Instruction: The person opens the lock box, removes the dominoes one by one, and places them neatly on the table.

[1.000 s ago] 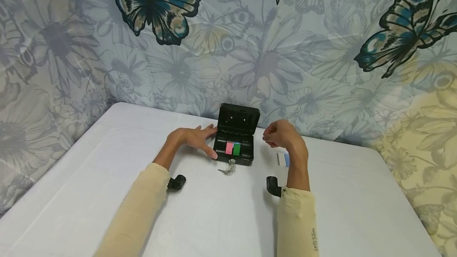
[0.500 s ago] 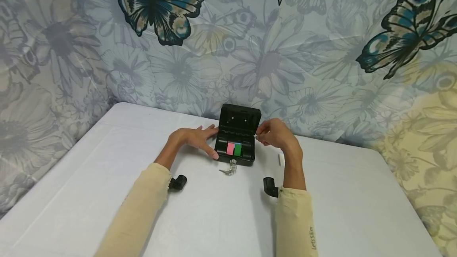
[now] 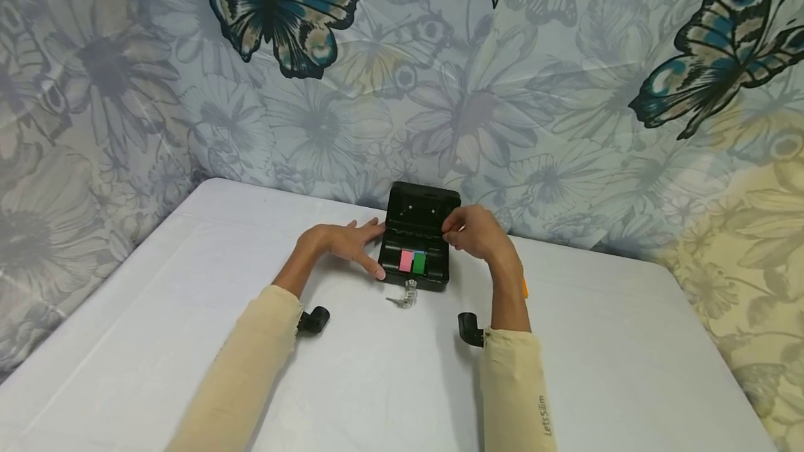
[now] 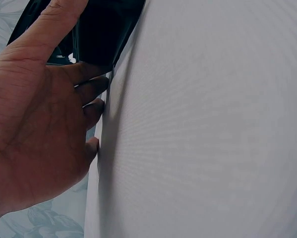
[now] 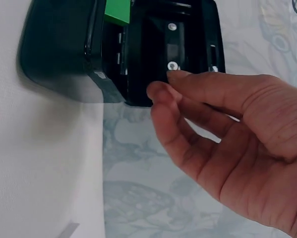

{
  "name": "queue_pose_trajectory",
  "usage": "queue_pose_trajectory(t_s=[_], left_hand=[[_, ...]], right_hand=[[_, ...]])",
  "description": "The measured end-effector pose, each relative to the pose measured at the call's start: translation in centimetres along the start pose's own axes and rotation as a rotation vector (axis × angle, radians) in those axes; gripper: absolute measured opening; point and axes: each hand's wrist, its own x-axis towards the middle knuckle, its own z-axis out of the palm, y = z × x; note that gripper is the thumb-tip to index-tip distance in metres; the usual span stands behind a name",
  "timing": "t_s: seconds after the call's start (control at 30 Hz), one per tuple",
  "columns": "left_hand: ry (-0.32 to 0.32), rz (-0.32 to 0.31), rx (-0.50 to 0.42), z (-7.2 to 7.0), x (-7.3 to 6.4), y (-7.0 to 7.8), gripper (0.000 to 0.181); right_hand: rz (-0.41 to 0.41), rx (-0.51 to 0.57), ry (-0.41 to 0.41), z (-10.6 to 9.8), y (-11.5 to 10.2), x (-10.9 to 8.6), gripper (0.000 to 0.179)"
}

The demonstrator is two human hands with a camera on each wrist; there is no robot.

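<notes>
A small black cash box stands on the table with its lid raised. A pink block and a green block lie side by side in it. Keys hang at the lock on its front. My left hand lies along the box's left side, fingers spread and thumb at the front corner. My right hand is at the lid's right edge, fingers bent and thumb close to the fingertips. In the right wrist view, its fingertips overlap the lid; I cannot tell whether they pinch it.
A small orange thing shows past my right forearm, which hides the rest of it. The white-covered table ends close behind the box, where a patterned cloth wall rises. A black wrist camera juts inward from my right sleeve.
My right hand has moved left, from beside the box to the lid's right edge. Its forearm now covers the white and blue thing seen earlier. My left hand has stayed in place.
</notes>
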Motion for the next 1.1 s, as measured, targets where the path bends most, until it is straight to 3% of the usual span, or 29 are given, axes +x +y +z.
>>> queue_pose_trajectory(t_s=[0.5,1.1], left_hand=[[0.001,0.008,-0.008,-0.1,-0.1,0.0,0.121],[-0.003,0.003,0.000,0.0,0.1,0.1,0.121]], right_hand=[[-0.126,0.027,0.020,1.9,-0.1,1.2,0.009],[-0.192,-0.005,-0.057,3.2,-0.9,1.8,0.013]])
